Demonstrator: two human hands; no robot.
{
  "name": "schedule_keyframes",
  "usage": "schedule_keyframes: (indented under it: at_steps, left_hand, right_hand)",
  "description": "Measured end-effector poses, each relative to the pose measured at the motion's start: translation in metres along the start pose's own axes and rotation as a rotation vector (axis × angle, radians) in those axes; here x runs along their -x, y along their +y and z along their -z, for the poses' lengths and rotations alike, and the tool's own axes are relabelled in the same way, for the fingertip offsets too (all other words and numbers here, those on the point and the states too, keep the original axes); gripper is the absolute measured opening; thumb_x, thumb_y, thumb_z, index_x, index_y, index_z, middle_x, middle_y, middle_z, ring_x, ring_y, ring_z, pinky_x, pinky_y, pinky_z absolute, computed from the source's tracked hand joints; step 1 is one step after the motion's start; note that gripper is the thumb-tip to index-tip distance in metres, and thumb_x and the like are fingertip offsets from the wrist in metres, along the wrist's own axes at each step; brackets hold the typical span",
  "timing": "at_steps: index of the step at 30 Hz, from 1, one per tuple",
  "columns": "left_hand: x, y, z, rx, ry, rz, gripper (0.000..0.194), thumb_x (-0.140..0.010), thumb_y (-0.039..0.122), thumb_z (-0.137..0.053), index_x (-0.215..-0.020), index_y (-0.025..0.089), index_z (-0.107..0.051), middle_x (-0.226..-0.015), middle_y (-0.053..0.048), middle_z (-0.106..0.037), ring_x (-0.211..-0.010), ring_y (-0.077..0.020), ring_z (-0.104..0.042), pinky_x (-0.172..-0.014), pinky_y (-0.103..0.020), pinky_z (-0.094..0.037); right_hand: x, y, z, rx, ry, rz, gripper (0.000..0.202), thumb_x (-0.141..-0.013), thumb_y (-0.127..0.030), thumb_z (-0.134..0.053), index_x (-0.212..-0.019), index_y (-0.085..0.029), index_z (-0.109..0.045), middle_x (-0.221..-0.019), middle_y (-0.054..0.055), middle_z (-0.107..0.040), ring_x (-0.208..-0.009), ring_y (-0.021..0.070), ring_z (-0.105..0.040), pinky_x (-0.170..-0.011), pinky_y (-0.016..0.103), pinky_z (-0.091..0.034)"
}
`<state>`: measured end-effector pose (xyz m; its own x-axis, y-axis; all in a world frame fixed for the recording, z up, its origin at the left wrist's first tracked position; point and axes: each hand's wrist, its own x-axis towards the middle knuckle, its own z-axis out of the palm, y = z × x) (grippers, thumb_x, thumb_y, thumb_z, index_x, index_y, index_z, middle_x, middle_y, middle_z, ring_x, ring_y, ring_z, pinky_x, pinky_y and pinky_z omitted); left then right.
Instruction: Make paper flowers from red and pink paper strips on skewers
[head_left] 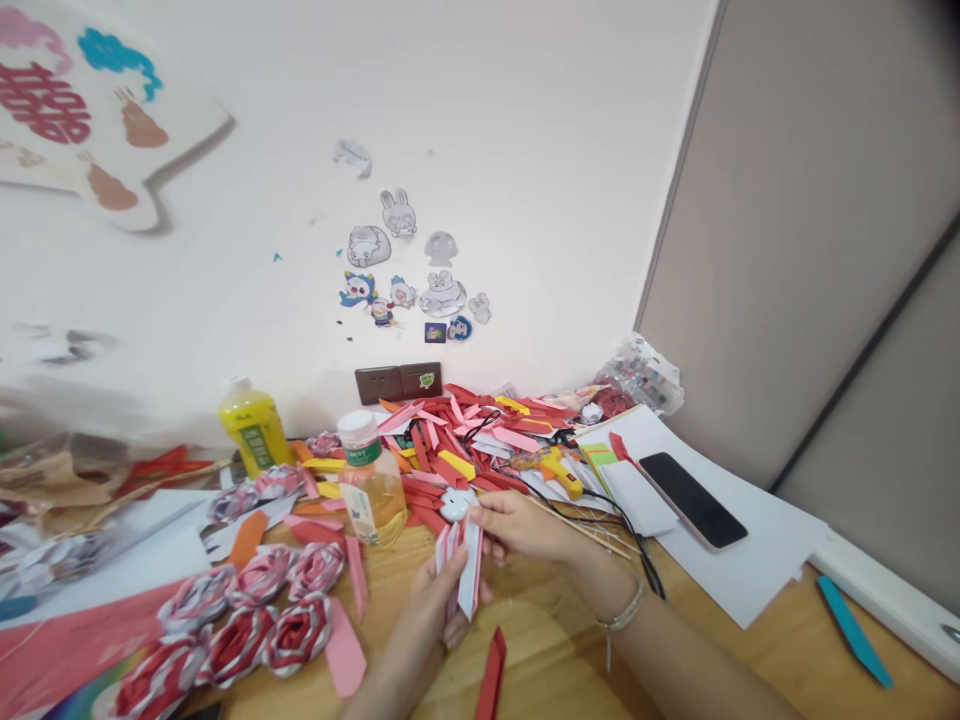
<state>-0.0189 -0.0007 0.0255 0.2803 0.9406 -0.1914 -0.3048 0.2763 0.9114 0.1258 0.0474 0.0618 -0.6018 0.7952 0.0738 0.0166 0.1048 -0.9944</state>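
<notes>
Near the table's front middle, my left hand (444,592) is closed around a small bundle of folded paper strips (471,570), white and pink, standing roughly upright. My right hand (521,524) comes in from the right, its thumb and fingers pinched at the upper end of the same strips. Just behind the fingertips is a small glossy pale-blue object (456,503), whose kind I cannot make out. A single red paper strip (491,672) lies in front of the hands. To the left sit several rolled red-and-white paper roses (240,640), with a pink strip (345,648) beside them.
A bottle of amber drink (375,495) and a yellow bottle (255,428) stand left of the hands. Behind lies a heap of red and pink strips (450,425). A yellow glue gun (556,470) with a black cord, a phone (694,500) and white paper (739,585) are at right.
</notes>
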Motion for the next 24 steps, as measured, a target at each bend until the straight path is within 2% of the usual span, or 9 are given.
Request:
schedule_keyframes:
  at_steps: [4,7,12,17,20,24]
  left_hand:
    - [0.002,0.0,0.006,0.14,-0.034,0.068,0.05,-0.058,0.058,-0.074,-0.079,0.016,-0.056,-0.054,0.002,-0.064,-0.027,0.0021,-0.02,-0.028,-0.013,-0.013]
    - [0.003,-0.001,0.009,0.199,-0.073,0.082,0.048,-0.058,0.054,-0.076,-0.079,0.017,-0.055,-0.052,0.004,-0.062,-0.027,0.002,-0.02,-0.028,-0.012,-0.014]
    - [0.003,0.0,0.005,0.182,-0.094,0.038,0.048,-0.057,0.055,-0.076,-0.075,0.017,-0.054,-0.048,0.007,-0.057,-0.028,0.0015,-0.023,-0.028,-0.011,-0.017]
    - [-0.001,-0.002,0.004,0.117,-0.09,0.004,0.053,-0.056,0.061,-0.074,-0.08,0.017,-0.055,-0.044,0.008,-0.054,-0.027,0.0016,-0.02,-0.027,-0.011,-0.017]
    - [-0.006,-0.008,0.006,0.091,-0.064,-0.012,0.052,-0.055,0.063,-0.072,-0.071,0.016,-0.056,-0.042,0.007,-0.053,-0.025,0.0017,-0.019,-0.025,-0.012,-0.016]
    - [-0.015,-0.016,0.007,0.055,-0.004,-0.05,0.054,-0.053,0.067,-0.07,-0.058,0.016,-0.053,-0.036,0.006,-0.05,-0.022,0.0007,-0.02,-0.024,-0.014,-0.013]
  right_hand:
    - [0.0,-0.002,-0.001,0.028,-0.01,-0.003,0.048,-0.08,-0.062,-0.051,-0.07,-0.015,-0.049,-0.057,-0.006,-0.045,-0.045,0.0049,-0.04,-0.044,0.017,-0.033]
    - [0.0,-0.006,-0.002,0.067,-0.015,0.002,0.049,-0.08,-0.064,-0.05,-0.07,-0.016,-0.048,-0.059,-0.005,-0.047,-0.047,0.0052,-0.04,-0.045,0.017,-0.033]
    - [0.001,-0.007,-0.004,0.148,0.049,0.05,0.047,-0.081,-0.063,-0.049,-0.073,-0.016,-0.049,-0.061,-0.004,-0.046,-0.052,0.0068,-0.042,-0.046,0.018,-0.032]
    - [0.003,-0.008,-0.006,0.218,0.101,0.076,0.042,-0.085,-0.056,-0.048,-0.071,-0.016,-0.048,-0.062,-0.004,-0.046,-0.053,0.0077,-0.042,-0.046,0.018,-0.031]
    - [0.005,-0.01,-0.009,0.285,0.155,0.096,0.037,-0.086,-0.05,-0.049,-0.072,-0.016,-0.05,-0.064,-0.003,-0.047,-0.056,0.0087,-0.045,-0.048,0.019,-0.033]
    - [0.005,-0.011,-0.006,0.378,0.225,0.1,0.026,-0.089,-0.041,-0.048,-0.089,-0.016,-0.056,-0.067,-0.003,-0.053,-0.057,0.0094,-0.05,-0.05,0.019,-0.037]
